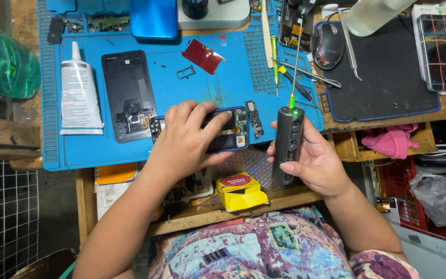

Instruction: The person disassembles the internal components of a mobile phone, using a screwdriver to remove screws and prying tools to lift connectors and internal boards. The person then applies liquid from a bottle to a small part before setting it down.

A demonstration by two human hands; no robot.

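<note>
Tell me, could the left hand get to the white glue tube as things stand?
Probably not at once: the left hand is wrapped around the opened phone. The white glue tube lies uncovered on the blue mat, with nothing between.

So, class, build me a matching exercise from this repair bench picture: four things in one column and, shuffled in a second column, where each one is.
Things
1. electric screwdriver
2. opened phone
3. computer mouse
4. white glue tube

Places
A. on the black pad at the upper right
B. lying on the blue mat, left of the detached phone back
C. held in the right hand
D. under the left hand, at the mat's near edge

Pairs: 1-C, 2-D, 3-A, 4-B
</note>
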